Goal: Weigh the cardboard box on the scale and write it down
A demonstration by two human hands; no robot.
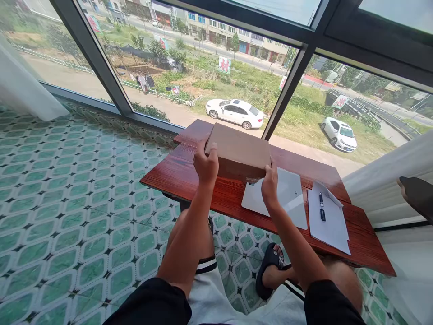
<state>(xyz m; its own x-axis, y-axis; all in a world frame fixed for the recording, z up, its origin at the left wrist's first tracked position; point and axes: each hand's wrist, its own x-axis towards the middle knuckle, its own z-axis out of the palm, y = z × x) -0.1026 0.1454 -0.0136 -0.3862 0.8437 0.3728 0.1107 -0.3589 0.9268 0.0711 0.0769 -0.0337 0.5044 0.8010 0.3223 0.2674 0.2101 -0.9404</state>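
Gripping a flat brown cardboard box [238, 152] at frame centre, the left hand [205, 165] clasps its near-left corner while the right hand [269, 184] pinches the near-right corner — both closed on the box, which sits tilted above a red wood-grain desk [189, 180]. The step appears to be lifting or repositioning; setting it down calls for level, even support. Beside it lie a smooth white pad [291, 194] and paper [333, 221] bearing a pen [321, 207].

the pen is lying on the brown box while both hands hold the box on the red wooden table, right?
Not quite. In the head view the pen lies on the white paper, right of the brown box. Left hand and right hand do hold the box on the red wooden table.
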